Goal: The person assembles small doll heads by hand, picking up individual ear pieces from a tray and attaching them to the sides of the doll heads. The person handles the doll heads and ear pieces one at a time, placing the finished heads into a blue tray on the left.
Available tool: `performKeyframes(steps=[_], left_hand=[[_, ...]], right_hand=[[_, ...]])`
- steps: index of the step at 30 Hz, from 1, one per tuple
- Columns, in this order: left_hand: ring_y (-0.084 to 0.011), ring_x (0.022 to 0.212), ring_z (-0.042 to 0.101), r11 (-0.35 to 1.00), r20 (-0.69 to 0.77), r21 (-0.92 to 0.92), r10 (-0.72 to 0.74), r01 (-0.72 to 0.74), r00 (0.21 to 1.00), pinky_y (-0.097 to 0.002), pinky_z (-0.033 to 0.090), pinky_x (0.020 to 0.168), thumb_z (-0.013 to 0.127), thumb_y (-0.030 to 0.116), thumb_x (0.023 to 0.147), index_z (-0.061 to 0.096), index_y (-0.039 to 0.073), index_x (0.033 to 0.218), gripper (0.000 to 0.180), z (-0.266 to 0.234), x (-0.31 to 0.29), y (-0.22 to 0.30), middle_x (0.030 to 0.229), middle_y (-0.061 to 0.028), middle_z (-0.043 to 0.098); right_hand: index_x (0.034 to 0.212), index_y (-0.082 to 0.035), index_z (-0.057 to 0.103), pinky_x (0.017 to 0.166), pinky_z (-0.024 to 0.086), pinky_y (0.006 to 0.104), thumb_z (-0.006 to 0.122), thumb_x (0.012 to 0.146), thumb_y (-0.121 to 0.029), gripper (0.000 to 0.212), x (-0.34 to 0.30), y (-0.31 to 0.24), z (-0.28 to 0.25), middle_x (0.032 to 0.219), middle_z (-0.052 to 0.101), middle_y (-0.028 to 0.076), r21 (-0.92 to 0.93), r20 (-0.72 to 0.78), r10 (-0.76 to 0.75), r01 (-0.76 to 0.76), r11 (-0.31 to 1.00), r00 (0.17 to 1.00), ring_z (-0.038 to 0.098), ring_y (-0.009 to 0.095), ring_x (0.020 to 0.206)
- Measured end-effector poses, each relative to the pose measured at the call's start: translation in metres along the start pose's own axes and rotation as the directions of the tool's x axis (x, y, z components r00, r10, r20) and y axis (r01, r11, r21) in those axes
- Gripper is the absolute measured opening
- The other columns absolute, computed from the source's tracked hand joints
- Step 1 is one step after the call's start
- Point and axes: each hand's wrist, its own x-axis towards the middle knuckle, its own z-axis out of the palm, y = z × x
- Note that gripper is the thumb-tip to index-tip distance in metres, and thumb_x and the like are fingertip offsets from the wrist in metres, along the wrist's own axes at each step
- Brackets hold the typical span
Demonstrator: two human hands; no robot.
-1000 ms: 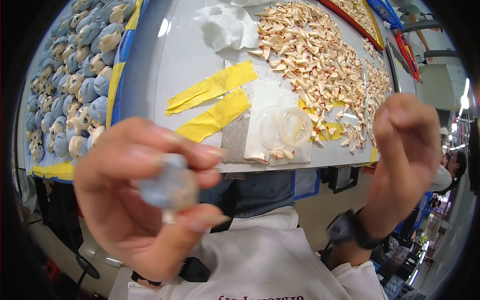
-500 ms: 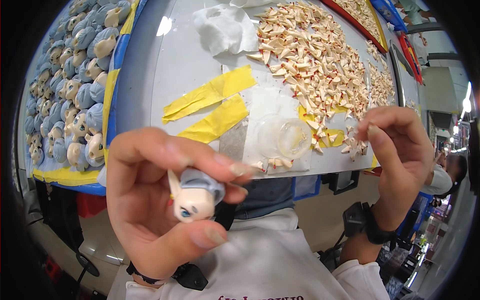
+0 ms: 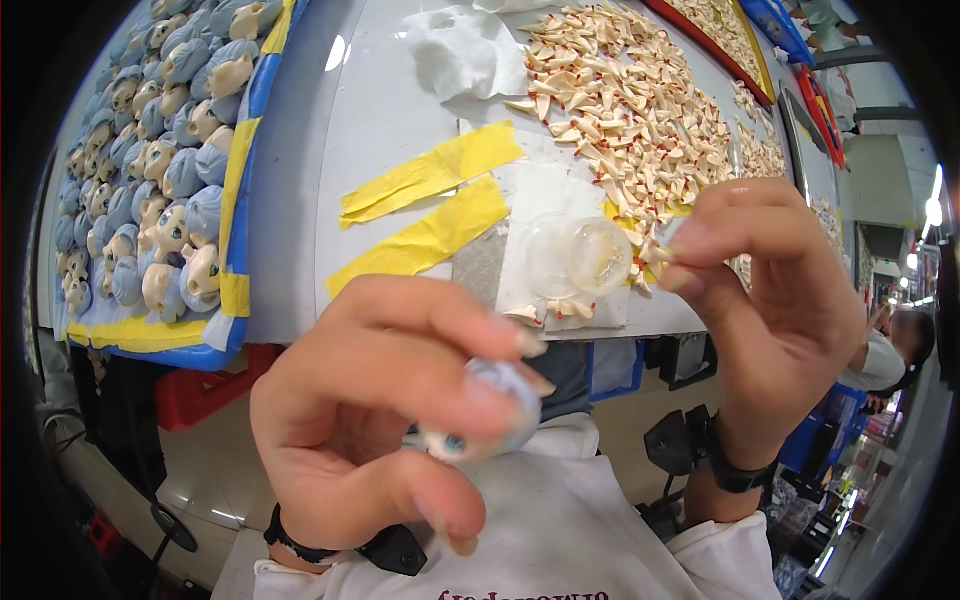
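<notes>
Bench: 1 bench (image 3: pixel 375 120), pale grey, in front of me.
Tray: 1 blue tray (image 3: pixel 205 357), at my left, yellow tape along its rim.
Left hand: my left hand (image 3: pixel 350 410), fingers and thumb curled round 1 doll head (image 3: pixel 524 418), nearer to me than the bench edge and partly covered by my fingers.
Right hand: my right hand (image 3: pixel 775 275), thumb and fingertip close together beside the heap; I cannot tell whether they pinch anything.
Tape strips: 2 yellow tape strips (image 3: pixel 430 175), side by side.
Tray heads: dozens of blue-haired heads (image 3: pixel 180 175), overlapping; exact count not possible.
Cream pieces: red-tipped cream pieces (image 3: pixel 625 90), heaped, too many to count.
</notes>
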Motion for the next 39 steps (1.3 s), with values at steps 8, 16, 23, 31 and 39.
performKeyframes(steps=[8,16,23,31,39], left_hand=[[-0.0217,0.070,0.059,0.991,0.062,0.129,0.037,-0.044,0.997,-0.0240,0.050,0.055,0.071,0.022,0.074,0.048,0.002,0.100,0.040,-0.009,-0.002,0.001,0.096,-0.0136,0.047],[-0.0221,0.069,0.060,0.997,-0.175,-0.057,-0.060,0.051,0.983,-0.0242,0.050,0.054,0.073,0.027,0.071,0.048,0.000,0.099,0.046,0.015,-0.002,0.001,0.092,-0.0140,0.050],[-0.0177,0.075,0.056,0.991,-0.085,0.124,0.057,-0.046,0.995,-0.0245,0.046,0.066,0.070,0.031,0.075,0.049,-0.001,0.098,0.044,0.011,-0.001,-0.003,0.092,-0.0140,0.053],[-0.0132,0.075,0.053,0.965,-0.033,0.260,0.042,-0.033,0.999,-0.0224,0.041,0.068,0.068,0.033,0.076,0.055,-0.004,0.100,0.046,0.007,-0.009,0.004,0.084,-0.0118,0.055],[-0.0136,0.075,0.052,0.918,-0.015,0.397,0.021,-0.013,1.000,-0.0234,0.040,0.067,0.069,0.029,0.075,0.056,-0.003,0.098,0.042,0.007,-0.009,0.007,0.084,-0.0109,0.055]], right_hand=[[0.070,0.000,0.060,0.057,0.039,0.0271,0.067,0.057,0.007,0.016,0.008,-0.019,0.007,0.068,0.056,0.009,-0.452,0.085,-0.155,0.176,0.874,0.984,0.052,0.020,0.064],[0.076,0.001,0.058,0.058,0.040,0.0270,0.063,0.062,0.010,0.017,0.004,-0.024,0.016,0.076,0.056,0.010,-0.336,-0.060,-0.036,0.013,0.942,0.998,0.052,0.018,0.068],[0.080,-0.001,0.053,0.057,0.040,0.0197,0.062,0.077,-0.005,0.011,-0.020,-0.041,0.021,0.077,0.049,0.011,0.144,-0.032,0.113,-0.107,0.984,0.993,0.047,0.012,0.067],[0.074,-0.007,0.058,0.050,0.035,0.0234,0.065,0.062,0.001,0.016,0.002,-0.071,0.011,0.067,0.052,0.005,-0.356,0.272,0.176,-0.071,0.932,0.946,0.047,0.013,0.057],[0.076,-0.006,0.059,0.054,0.038,0.0255,0.070,0.065,-0.009,0.015,-0.019,-0.035,0.024,0.075,0.055,0.008,-0.033,0.029,-0.074,0.075,0.997,0.997,0.050,0.015,0.060]])
